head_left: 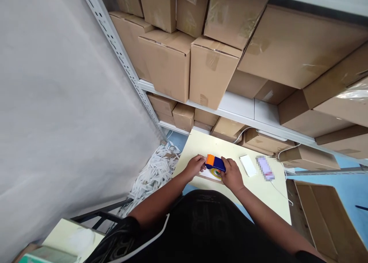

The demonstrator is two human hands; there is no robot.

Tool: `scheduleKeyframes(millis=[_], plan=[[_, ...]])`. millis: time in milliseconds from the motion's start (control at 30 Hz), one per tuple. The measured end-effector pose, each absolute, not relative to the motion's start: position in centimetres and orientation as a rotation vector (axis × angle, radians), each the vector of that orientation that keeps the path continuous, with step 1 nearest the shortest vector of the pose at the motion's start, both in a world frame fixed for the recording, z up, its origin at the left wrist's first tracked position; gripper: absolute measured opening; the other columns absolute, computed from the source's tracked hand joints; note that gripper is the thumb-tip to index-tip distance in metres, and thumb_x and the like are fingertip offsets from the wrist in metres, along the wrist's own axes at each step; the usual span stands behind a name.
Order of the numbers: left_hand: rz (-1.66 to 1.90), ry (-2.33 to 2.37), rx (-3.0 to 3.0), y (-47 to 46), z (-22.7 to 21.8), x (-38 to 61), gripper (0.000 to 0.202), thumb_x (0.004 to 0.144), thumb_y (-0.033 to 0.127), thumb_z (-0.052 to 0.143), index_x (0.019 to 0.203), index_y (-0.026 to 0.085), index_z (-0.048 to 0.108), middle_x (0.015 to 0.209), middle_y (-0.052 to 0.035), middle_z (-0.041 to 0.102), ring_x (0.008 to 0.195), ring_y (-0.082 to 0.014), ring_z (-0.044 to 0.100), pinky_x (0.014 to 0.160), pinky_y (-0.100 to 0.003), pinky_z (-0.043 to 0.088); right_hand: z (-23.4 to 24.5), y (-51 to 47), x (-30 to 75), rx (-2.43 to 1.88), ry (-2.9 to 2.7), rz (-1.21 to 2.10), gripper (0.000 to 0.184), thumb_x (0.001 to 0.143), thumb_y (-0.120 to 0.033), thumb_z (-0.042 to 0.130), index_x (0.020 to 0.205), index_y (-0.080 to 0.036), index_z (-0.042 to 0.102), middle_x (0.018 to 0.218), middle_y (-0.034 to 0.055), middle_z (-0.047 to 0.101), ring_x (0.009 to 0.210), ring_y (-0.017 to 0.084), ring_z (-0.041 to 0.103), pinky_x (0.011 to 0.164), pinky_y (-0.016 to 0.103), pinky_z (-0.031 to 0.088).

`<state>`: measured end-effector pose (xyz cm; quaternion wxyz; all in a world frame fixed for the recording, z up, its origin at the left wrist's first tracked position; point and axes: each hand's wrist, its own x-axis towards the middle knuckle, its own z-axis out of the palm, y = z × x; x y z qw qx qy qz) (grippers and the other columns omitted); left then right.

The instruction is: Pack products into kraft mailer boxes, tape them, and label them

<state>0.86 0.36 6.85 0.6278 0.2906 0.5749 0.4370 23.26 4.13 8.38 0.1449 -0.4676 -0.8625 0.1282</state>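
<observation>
On the pale yellow table lies a flat brown package with a white and coloured label. An orange and blue tape dispenser rests on top of it. My right hand is closed around the blue end of the dispenser. My left hand lies on the package's left edge, fingers curled beside the orange end.
A white card and a blurred phone with a cable lie to the right. A heap of white paper strips covers the floor at left. Shelves of cardboard boxes rise behind the table. An open carton stands at right.
</observation>
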Motion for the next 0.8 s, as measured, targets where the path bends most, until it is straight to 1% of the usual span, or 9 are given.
scheduleKeyframes(millis=[133, 200, 333, 433, 500, 533, 600, 667, 800], plan=[[0.997, 1.172, 0.448, 0.0, 7.0, 1.0, 0.046, 0.085, 0.062, 0.064, 0.096, 0.018, 0.063, 0.072, -0.0012, 0.064, 0.059, -0.0130, 0.062, 0.054, -0.024, 0.046, 8.5, 3.9, 23.2, -1.301, -2.473, 0.361, 0.072, 0.078, -0.012, 0.057, 0.148, -0.021, 0.047, 0.113, 0.0133, 0.058, 0.107, 0.033, 0.054, 0.097, 0.050, 0.051], [0.981, 1.131, 0.379, -0.3, 7.2, 1.2, 0.045, 0.085, 0.060, 0.067, 0.096, 0.017, 0.063, 0.073, -0.0009, 0.063, 0.058, -0.0118, 0.061, 0.054, -0.023, 0.045, 8.5, 3.9, 23.3, -1.280, -2.472, 0.356, 0.072, 0.077, -0.012, 0.057, 0.148, -0.021, 0.046, 0.113, 0.0132, 0.058, 0.107, 0.033, 0.054, 0.097, 0.050, 0.052], [0.957, 1.096, 0.266, -0.7, 7.5, 1.8, 0.038, 0.087, 0.054, 0.065, 0.095, 0.017, 0.061, 0.071, 0.0021, 0.059, 0.052, -0.0081, 0.054, 0.049, -0.020, 0.038, 8.7, 3.7, 23.4, -1.254, -2.459, 0.355, 0.072, 0.078, -0.013, 0.056, 0.149, -0.021, 0.045, 0.114, 0.0134, 0.057, 0.107, 0.033, 0.055, 0.098, 0.052, 0.052], [0.938, 1.111, 0.273, -0.9, 7.3, 1.9, 0.026, 0.084, 0.042, 0.068, 0.087, 0.017, 0.059, 0.067, 0.0036, 0.056, 0.049, -0.0057, 0.048, 0.048, -0.018, 0.032, 8.9, 3.6, 23.2, -1.252, -2.453, 0.353, 0.072, 0.079, -0.015, 0.056, 0.149, -0.021, 0.044, 0.114, 0.0137, 0.056, 0.106, 0.033, 0.055, 0.097, 0.053, 0.052], [0.951, 1.145, 0.318, -1.0, 6.9, 1.8, 0.018, 0.081, 0.032, 0.069, 0.083, 0.017, 0.058, 0.064, 0.0045, 0.053, 0.049, -0.0054, 0.046, 0.049, -0.018, 0.033, 8.9, 3.5, 23.0, -1.253, -2.463, 0.355, 0.070, 0.080, -0.016, 0.056, 0.149, -0.021, 0.045, 0.114, 0.0141, 0.057, 0.106, 0.033, 0.055, 0.097, 0.053, 0.051], [0.962, 1.162, 0.338, -1.0, 6.7, 1.7, 0.016, 0.081, 0.030, 0.068, 0.082, 0.018, 0.058, 0.063, 0.0047, 0.052, 0.049, -0.0057, 0.046, 0.050, -0.018, 0.033, 8.9, 3.5, 23.0, -1.254, -2.469, 0.358, 0.070, 0.080, -0.017, 0.056, 0.149, -0.021, 0.045, 0.114, 0.0143, 0.057, 0.107, 0.033, 0.055, 0.097, 0.053, 0.051], [0.978, 1.192, 0.366, -1.0, 6.4, 1.4, 0.015, 0.084, 0.031, 0.065, 0.082, 0.018, 0.058, 0.063, 0.0045, 0.052, 0.050, -0.0067, 0.047, 0.050, -0.018, 0.035, 8.8, 3.4, 23.0, -1.258, -2.481, 0.359, 0.069, 0.081, -0.018, 0.057, 0.148, -0.020, 0.046, 0.115, 0.0140, 0.057, 0.108, 0.033, 0.054, 0.097, 0.052, 0.050], [0.996, 1.217, 0.401, -1.0, 6.2, 1.2, 0.018, 0.087, 0.034, 0.062, 0.083, 0.018, 0.059, 0.066, 0.0028, 0.055, 0.054, -0.0082, 0.052, 0.051, -0.019, 0.039, 8.8, 3.4, 23.0, -1.262, -2.494, 0.353, 0.067, 0.081, -0.019, 0.058, 0.147, -0.020, 0.046, 0.115, 0.0135, 0.057, 0.108, 0.033, 0.054, 0.096, 0.051, 0.050], [0.997, 1.202, 0.414, -0.8, 6.1, 1.3, 0.025, 0.094, 0.041, 0.059, 0.098, 0.017, 0.061, 0.082, -0.0029, 0.066, 0.064, -0.0121, 0.063, 0.055, -0.022, 0.049, 9.1, 3.4, 22.9, -1.275, -2.527, 0.306, 0.065, 0.083, -0.019, 0.058, 0.146, -0.018, 0.047, 0.115, 0.0133, 0.056, 0.106, 0.031, 0.053, 0.094, 0.048, 0.049]])
